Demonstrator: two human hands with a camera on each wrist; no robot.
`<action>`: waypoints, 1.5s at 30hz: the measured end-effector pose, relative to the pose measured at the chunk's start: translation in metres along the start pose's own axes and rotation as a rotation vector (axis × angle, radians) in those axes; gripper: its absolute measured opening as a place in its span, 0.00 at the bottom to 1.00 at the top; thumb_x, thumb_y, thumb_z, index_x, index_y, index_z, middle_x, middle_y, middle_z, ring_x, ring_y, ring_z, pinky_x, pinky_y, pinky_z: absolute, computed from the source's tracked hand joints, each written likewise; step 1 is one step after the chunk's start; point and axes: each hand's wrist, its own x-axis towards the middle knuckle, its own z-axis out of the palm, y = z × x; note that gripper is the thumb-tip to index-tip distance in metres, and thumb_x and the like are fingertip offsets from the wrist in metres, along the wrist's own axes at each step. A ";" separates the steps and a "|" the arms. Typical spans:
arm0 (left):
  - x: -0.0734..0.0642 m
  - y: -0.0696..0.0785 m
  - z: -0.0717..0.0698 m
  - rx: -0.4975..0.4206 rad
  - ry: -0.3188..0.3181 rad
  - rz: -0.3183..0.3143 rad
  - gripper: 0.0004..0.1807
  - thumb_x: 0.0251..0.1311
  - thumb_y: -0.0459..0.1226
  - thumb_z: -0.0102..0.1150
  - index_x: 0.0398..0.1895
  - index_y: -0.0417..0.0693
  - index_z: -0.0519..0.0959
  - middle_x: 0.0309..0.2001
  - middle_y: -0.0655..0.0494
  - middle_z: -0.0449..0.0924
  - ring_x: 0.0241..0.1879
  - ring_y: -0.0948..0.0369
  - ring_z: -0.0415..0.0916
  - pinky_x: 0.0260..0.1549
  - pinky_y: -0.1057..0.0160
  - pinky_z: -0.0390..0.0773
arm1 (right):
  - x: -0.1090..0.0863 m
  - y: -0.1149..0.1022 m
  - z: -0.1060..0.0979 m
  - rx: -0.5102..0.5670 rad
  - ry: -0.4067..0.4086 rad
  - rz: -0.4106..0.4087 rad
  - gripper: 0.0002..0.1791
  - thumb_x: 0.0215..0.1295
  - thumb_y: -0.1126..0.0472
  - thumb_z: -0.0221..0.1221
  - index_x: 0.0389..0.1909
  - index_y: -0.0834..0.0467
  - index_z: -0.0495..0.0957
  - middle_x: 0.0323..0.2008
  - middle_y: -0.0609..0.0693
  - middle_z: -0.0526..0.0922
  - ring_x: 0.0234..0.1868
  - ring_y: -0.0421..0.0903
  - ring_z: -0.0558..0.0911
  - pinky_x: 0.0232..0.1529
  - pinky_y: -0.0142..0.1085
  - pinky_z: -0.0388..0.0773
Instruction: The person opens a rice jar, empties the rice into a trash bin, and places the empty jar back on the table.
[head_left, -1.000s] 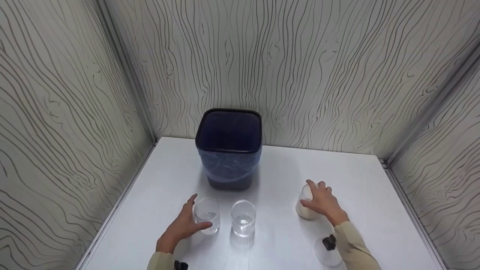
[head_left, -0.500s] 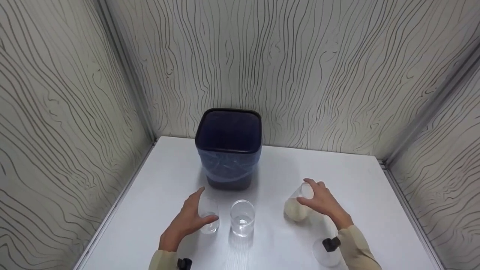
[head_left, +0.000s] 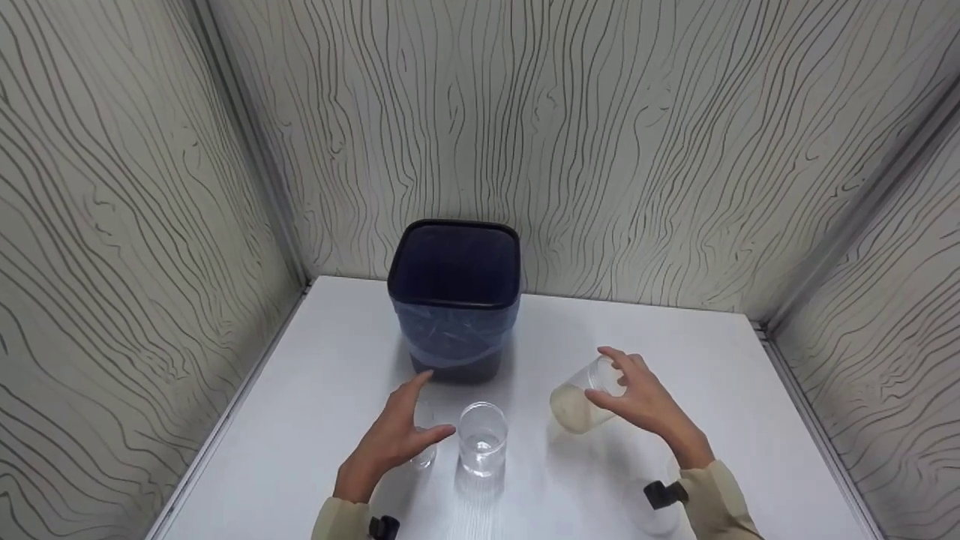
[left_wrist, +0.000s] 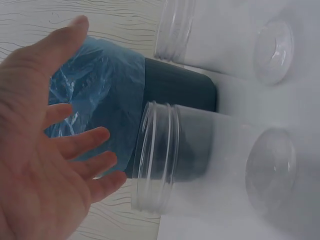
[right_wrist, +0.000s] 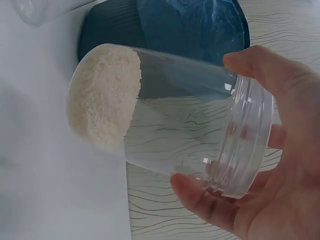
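My right hand [head_left: 637, 394] grips a clear plastic jar [right_wrist: 175, 110] by its threaded neck. White rice [right_wrist: 110, 95] fills its lower part, and the jar leans with its mouth towards the palm, over the white table. My left hand [head_left: 394, 435] is spread, thumb apart from the fingers. In the left wrist view, its fingertips [left_wrist: 112, 185] lie right at the rim of an upright clear jar [left_wrist: 200, 165]. The head view shows that jar partly hidden behind the hand. Another upright clear jar [head_left: 482, 442] stands just right of the thumb.
Behind the jars stands a dark bin [head_left: 457, 371] lined with a blue plastic bag [head_left: 457, 330]. A clear round disc [head_left: 651, 517] lies on the table [head_left: 337, 337] under my right wrist. Wood-patterned panels [head_left: 600, 150] rise at the back and both sides.
My right hand has tilted the rice jar and brought it left, up from its upright stand. My left hand has shifted right, from the left jar towards the middle one.
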 end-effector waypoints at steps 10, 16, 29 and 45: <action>0.008 0.026 0.014 -0.003 -0.013 0.122 0.52 0.53 0.62 0.65 0.75 0.48 0.56 0.72 0.48 0.63 0.71 0.50 0.62 0.67 0.45 0.65 | -0.006 -0.026 -0.009 0.037 0.049 -0.097 0.43 0.55 0.43 0.68 0.70 0.50 0.65 0.57 0.58 0.74 0.52 0.57 0.77 0.39 0.41 0.79; 0.013 0.043 0.019 -0.016 -0.037 0.145 0.53 0.51 0.64 0.65 0.75 0.51 0.56 0.71 0.51 0.64 0.71 0.54 0.63 0.67 0.49 0.66 | -0.010 -0.038 -0.013 0.063 0.060 -0.159 0.41 0.55 0.45 0.68 0.70 0.49 0.65 0.57 0.56 0.74 0.53 0.56 0.78 0.39 0.40 0.81; 0.009 0.078 0.026 0.007 -0.061 0.240 0.53 0.50 0.63 0.66 0.75 0.54 0.55 0.72 0.53 0.63 0.71 0.56 0.62 0.67 0.50 0.67 | -0.021 -0.060 -0.014 0.087 0.065 -0.212 0.42 0.52 0.48 0.71 0.69 0.48 0.66 0.57 0.53 0.74 0.51 0.52 0.77 0.37 0.35 0.79; 0.015 0.114 0.035 0.094 0.007 0.418 0.55 0.50 0.58 0.70 0.76 0.53 0.51 0.71 0.54 0.62 0.67 0.57 0.65 0.62 0.52 0.73 | -0.031 -0.079 -0.012 0.170 0.022 -0.297 0.40 0.54 0.50 0.70 0.69 0.42 0.66 0.57 0.49 0.75 0.51 0.51 0.78 0.37 0.39 0.82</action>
